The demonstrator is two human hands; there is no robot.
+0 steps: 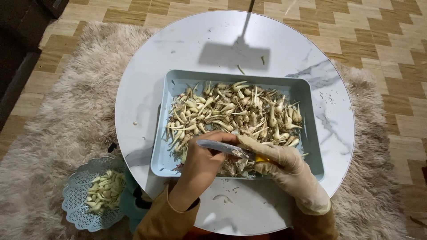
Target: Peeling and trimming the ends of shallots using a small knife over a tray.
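Note:
A pale blue rectangular tray [311, 111] holds several small unpeeled bulbs [235, 111] with thin stems, heaped across its far half. My bare left hand [204, 162] hovers over the tray's near edge, fingers curled around something small that I cannot make out. My right hand [284, 166], in a thin beige glove, grips a yellow-handled knife [222, 147] whose blade points left across the left hand's fingers. Peelings [233, 168] lie in the tray under both hands.
The tray sits on a round white marble-look table [213, 49] on a shaggy beige rug [66, 120]. A light blue lattice bowl [80, 195] with peeled pieces stands on the rug at lower left. A few scraps [222, 198] lie on the table's near side.

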